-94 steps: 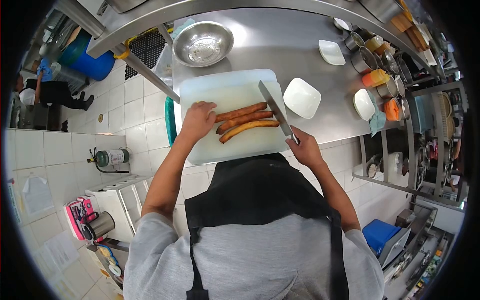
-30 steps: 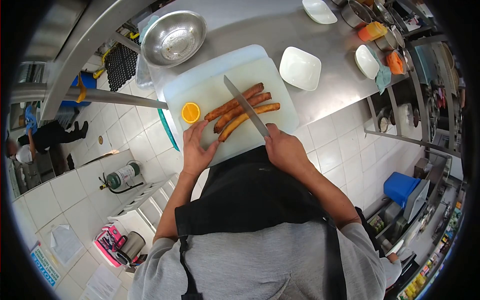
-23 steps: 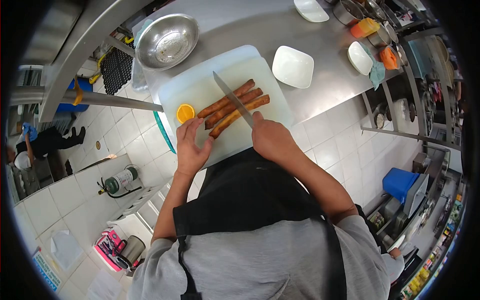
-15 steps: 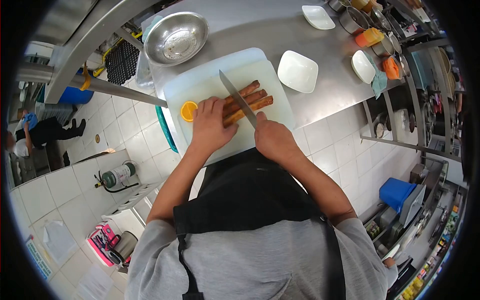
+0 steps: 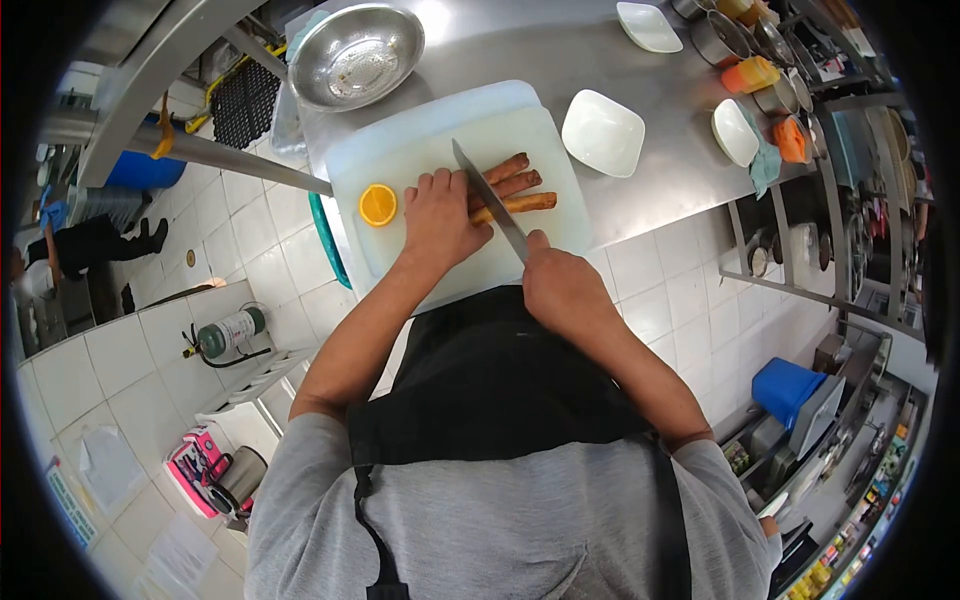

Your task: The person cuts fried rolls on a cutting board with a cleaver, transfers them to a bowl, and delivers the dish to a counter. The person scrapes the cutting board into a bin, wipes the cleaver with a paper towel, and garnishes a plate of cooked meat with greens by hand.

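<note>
Three long, brown fried rolls (image 5: 522, 203) lie side by side on a white cutting board (image 5: 540, 120). My left hand (image 5: 440, 217) is closed over their left ends, fingers bent, and hides that part of them. In my right hand (image 5: 568, 287) is the handle of a kitchen knife (image 5: 487, 196). Its blade slants across the rolls just right of my left fingers; whether the edge has cut in, I cannot tell. An orange half (image 5: 378, 205) sits cut side up on the board, left of my left hand.
A metal bowl (image 5: 357, 57) stands behind the board. White dishes (image 5: 603, 133) are on the steel counter (image 5: 500, 50) to the right, with a squeeze bottle (image 5: 750, 75) and pots beyond. A metal post (image 5: 235, 165) runs at the left. Another person (image 5: 95, 245) is far left.
My left hand has shifted right, farther from the orange half, and the rolls' tips sit slightly farther right. The knife has moved right with my right hand. The whole view has tilted a little.
</note>
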The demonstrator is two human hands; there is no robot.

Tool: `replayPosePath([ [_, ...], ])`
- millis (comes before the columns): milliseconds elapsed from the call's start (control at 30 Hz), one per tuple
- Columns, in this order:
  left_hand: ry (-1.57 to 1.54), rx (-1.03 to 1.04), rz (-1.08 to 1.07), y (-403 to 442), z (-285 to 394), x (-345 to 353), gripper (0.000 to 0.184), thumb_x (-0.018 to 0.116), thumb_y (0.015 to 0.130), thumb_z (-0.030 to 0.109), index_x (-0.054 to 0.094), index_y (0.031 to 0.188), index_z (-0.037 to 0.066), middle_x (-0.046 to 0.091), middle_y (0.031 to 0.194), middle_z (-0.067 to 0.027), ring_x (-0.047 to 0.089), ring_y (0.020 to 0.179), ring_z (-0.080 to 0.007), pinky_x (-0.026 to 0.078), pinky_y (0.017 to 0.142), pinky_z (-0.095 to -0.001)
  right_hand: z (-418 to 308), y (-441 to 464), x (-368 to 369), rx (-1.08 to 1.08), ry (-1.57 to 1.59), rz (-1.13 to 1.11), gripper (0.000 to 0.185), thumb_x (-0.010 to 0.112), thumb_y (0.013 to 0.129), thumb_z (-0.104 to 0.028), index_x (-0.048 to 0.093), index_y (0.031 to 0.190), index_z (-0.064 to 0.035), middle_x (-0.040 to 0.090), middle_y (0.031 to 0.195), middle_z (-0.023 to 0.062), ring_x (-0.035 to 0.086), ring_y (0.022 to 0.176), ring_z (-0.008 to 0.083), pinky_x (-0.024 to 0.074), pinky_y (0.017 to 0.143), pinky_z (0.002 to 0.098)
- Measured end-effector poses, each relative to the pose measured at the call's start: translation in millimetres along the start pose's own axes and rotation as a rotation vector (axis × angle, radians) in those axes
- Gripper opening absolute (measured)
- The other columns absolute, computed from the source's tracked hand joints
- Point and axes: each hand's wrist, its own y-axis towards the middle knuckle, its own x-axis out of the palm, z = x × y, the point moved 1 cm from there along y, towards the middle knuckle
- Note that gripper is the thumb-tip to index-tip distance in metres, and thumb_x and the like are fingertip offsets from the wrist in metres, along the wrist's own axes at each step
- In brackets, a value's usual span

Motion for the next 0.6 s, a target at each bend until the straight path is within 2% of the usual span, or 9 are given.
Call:
replayPosePath([
  [100, 0.048, -0.044, -0.118, 2.1, -4.5, -1.7, 0.077, 0.087, 0.067, 0.037, 0.059, 0.131, 0.005, 0.06, 0.129, -0.0166, 0.055, 0.125, -0.0381, 0.045, 0.1, -0.0543, 5.0, 22.8, 11.2, -0.015, -0.027, 0.063, 0.018, 0.05, 0.094, -0.003, 0.051, 0.109, 0.0066, 0.071, 0.082, 0.0283, 0.073, 0.08, 0.0472, 0.058, 0.074, 0.0561],
  [200, 0.098, -0.052, 0.003, -16.6, -11.7, -23.7, 0.096, 0.088, 0.071, 0.042, 0.049, 0.152, 0.007, 0.049, 0.153, -0.023, 0.041, 0.147, -0.0435, 0.038, 0.114, -0.0613, 6.2, 30.2, 5.4, 0.011, 0.011, 0.024, 0.02, 0.05, 0.093, -0.003, 0.051, 0.11, 0.0067, 0.071, 0.083, 0.0283, 0.073, 0.081, 0.0478, 0.0576, 0.075, 0.0572],
  [233, 0.06, -0.129, -0.128, -19.2, -15.6, -42.8, 0.114, 0.089, 0.072, 0.05, 0.035, 0.165, 0.011, 0.032, 0.168, -0.0256, 0.024, 0.159, -0.0457, 0.027, 0.122, -0.0661, 6.8, 28.9, 5.0, 0.021, 0.02, 0.02, 0.02, 0.05, 0.093, -0.003, 0.051, 0.11, 0.0067, 0.071, 0.083, 0.0285, 0.073, 0.081, 0.048, 0.0574, 0.076, 0.0575],
  [333, 0.067, -0.241, -0.067, -42.1, -45.2, -71.6, 0.121, 0.091, 0.069, 0.055, 0.034, 0.166, 0.009, 0.031, 0.17, -0.0256, 0.021, 0.16, -0.0462, 0.027, 0.122, -0.0669, 6.3, 25.9, 5.8, 0.032, 0.033, 0.007, 0.02, 0.049, 0.093, -0.003, 0.051, 0.111, 0.0069, 0.071, 0.085, 0.0291, 0.072, 0.083, 0.0485, 0.057, 0.078, 0.0582],
  [433, 0.109, -0.376, -0.136, -60.3, -62.0, -92.8, 0.127, 0.092, 0.067, 0.06, 0.032, 0.166, 0.007, 0.028, 0.171, -0.0263, 0.019, 0.161, -0.0464, 0.027, 0.121, -0.0677, 5.3, 24.5, 5.0, 0.025, 0.026, -0.001, 0.021, 0.049, 0.093, -0.003, 0.052, 0.111, 0.0074, 0.072, 0.086, 0.0297, 0.072, 0.085, 0.0487, 0.0568, 0.079, 0.0584],
  [600, 0.141, -0.327, -0.184, -64.7, -53.8, -91.6, 0.128, 0.092, 0.065, 0.06, 0.035, 0.163, 0.001, 0.028, 0.171, -0.0269, 0.018, 0.162, -0.0455, 0.025, 0.123, -0.0661, 5.2, 25.6, 3.4, 0.031, 0.043, -0.015, 0.023, 0.049, 0.093, -0.003, 0.052, 0.113, 0.0084, 0.072, 0.088, 0.0306, 0.072, 0.087, 0.0487, 0.0569, 0.08, 0.0582],
])
